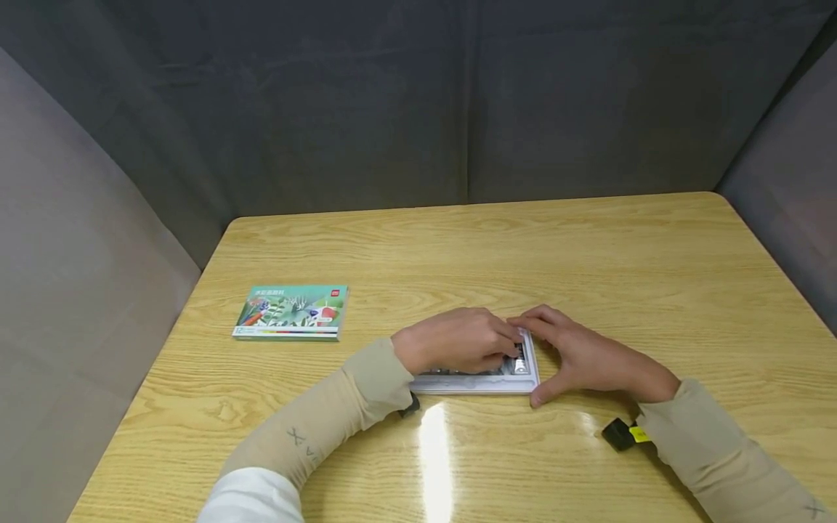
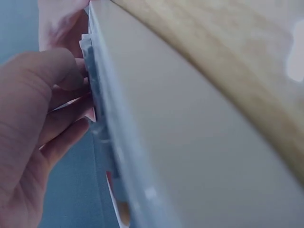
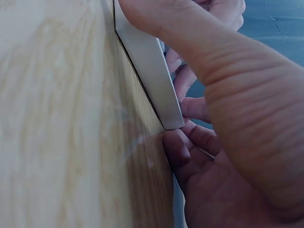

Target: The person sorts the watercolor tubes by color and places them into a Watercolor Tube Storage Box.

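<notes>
A white shallow tray holding silver paint tubes lies on the table before the person. The left hand reaches over it from the left, its bent fingertips down among the tubes near the right end. In the left wrist view the thumb and fingers meet the tray's upper side; I cannot tell whether they pinch a tube. Holding the tray's right end is the right hand, thumb at the near corner, fingers at the far one. The left hand covers most of the tubes.
A green paint box with a printed plant design lies flat on the left of the wooden table. Dark cloth hangs behind the table. A small black device hangs at the right wrist.
</notes>
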Motion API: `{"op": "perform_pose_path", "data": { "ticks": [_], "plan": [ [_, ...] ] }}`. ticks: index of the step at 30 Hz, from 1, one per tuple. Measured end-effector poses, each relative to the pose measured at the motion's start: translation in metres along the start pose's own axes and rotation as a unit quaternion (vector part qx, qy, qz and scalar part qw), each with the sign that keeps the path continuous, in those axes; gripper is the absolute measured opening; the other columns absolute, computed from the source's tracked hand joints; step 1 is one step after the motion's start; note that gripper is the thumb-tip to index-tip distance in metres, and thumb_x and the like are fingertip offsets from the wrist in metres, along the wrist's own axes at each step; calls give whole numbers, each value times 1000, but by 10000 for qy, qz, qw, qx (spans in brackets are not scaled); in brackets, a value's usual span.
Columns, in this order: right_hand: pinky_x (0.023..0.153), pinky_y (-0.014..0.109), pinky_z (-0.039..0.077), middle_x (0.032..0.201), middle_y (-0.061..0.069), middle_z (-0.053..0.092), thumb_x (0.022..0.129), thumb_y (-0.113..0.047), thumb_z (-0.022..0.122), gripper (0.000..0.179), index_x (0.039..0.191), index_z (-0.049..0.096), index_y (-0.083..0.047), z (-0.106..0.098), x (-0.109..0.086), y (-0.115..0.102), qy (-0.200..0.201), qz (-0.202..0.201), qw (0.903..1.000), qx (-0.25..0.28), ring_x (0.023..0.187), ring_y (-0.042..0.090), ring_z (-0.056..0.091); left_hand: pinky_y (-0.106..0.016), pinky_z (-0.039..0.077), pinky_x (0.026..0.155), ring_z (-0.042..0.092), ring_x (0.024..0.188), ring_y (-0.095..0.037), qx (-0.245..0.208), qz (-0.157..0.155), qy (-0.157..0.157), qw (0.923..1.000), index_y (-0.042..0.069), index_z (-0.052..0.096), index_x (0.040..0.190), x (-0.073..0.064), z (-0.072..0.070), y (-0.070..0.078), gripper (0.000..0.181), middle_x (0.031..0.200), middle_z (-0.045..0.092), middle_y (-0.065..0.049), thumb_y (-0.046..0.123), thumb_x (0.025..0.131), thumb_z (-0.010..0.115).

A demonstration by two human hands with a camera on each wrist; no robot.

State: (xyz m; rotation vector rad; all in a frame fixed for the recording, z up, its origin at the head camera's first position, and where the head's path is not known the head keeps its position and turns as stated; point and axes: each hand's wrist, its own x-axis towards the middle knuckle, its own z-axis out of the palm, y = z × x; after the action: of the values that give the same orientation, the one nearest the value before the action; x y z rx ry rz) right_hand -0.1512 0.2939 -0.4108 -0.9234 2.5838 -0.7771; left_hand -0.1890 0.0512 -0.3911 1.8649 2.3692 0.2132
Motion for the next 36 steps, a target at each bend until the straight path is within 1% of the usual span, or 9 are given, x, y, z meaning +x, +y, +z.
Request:
{"op": "perform_pose_path", "data": {
  "ticks": [5,11,13,18,21,25,29,32,36],
  "plan": [
    [106,51,49,146,2,47,69,-66,86,109,156,43,-16,0,1,-2,-37,49,10000,-14,133,23,51,-23,53,106,67,125,-9,-78,-215,-169,9996,15,74,128,-6,-4,1,29,138,70,1,19,104,58],
    [106,51,50,147,2,46,70,-66,86,110,157,43,-14,0,1,-3,-61,107,9999,-18,134,24,51,-25,53,107,66,126,-8,-226,-277,-54,9993,16,73,129,-12,-3,-1,31,137,70,2,22,102,59],
    [106,51,50,147,3,46,70,-66,86,110,157,43,-14,0,1,-3,-58,110,9999,-37,134,25,51,-25,52,108,65,128,-8,-320,-313,-103,9989,16,72,130,-13,-3,-1,33,139,69,2,27,101,61],
    [105,55,50,147,4,46,70,-65,86,109,156,43,-14,0,1,-3,-54,95,9999,-33,134,28,51,-26,49,112,61,135,-9,-452,-542,-420,9966,19,69,136,-15,-5,-1,45,148,63,1,45,100,65],
    [106,56,49,147,5,46,71,-64,87,109,156,43,-13,0,1,-3,-54,79,10000,4,135,30,51,-25,49,112,61,135,-9,-474,-633,-417,9960,19,69,136,-16,-5,-1,47,148,63,1,48,100,65],
    [106,57,48,147,6,46,70,-64,87,110,156,43,-12,1,2,-3,-54,69,10000,33,135,30,51,-24,52,108,64,130,-8,-487,-552,-210,9971,18,71,133,-18,-3,-1,43,144,66,1,46,101,64],
    [106,58,48,147,7,45,70,-63,87,110,156,42,-11,1,2,-2,-61,62,10000,49,135,32,51,-25,51,109,65,130,-9,-382,-428,-81,9983,18,73,131,-18,-2,-1,40,140,69,1,44,101,64],
    [106,58,49,147,8,45,70,-63,87,110,157,42,-11,1,1,-2,-66,81,9999,55,135,33,51,-26,50,112,63,133,-11,-260,-376,-76,9989,17,73,131,-17,-2,0,40,139,69,0,43,101,64],
    [105,58,49,148,8,45,70,-64,87,111,157,42,-12,1,0,-2,-81,142,9998,72,135,33,50,-26,50,112,63,133,-11,-179,-397,-153,9989,18,71,133,-17,-2,0,41,142,67,0,43,102,63]
  ]
}}
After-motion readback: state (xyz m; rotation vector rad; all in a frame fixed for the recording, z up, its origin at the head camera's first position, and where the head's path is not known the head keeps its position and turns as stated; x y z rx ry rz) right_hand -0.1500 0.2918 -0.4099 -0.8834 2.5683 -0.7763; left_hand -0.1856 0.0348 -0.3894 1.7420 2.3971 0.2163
